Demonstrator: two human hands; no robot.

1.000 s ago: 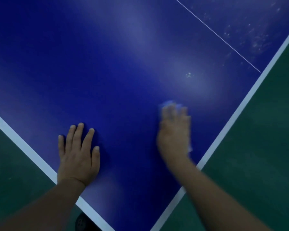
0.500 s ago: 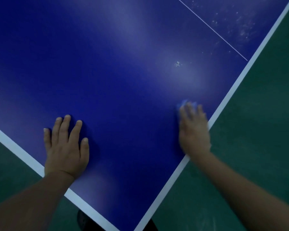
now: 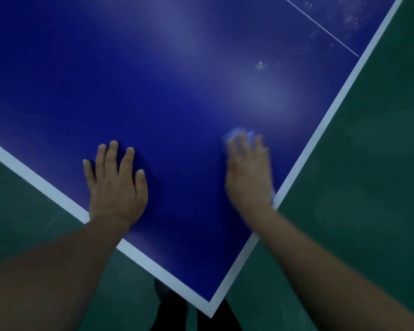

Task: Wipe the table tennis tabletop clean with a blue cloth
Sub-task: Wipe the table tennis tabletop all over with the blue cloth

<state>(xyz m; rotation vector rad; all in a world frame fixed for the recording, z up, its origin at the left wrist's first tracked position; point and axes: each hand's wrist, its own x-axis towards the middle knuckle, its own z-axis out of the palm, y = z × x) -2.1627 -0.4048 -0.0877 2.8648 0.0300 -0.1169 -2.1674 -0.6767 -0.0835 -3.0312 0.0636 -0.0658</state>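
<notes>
Flat and blurred, the right hand (image 3: 247,177) presses the blue cloth (image 3: 239,133) onto the tabletop (image 3: 177,80) just inside its white edge line (image 3: 325,120), fingers straight, cloth showing past the fingertips. Left hand (image 3: 116,185) lies palm-down on the tabletop, fingers spread, holding nothing, near the opposite edge.

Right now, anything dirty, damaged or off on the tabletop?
Yes: a small cluster of white specks sits unwiped ahead of the right hand and its blue cloth. More pale smudges lie beyond the thin white line. No damage shows.
</notes>
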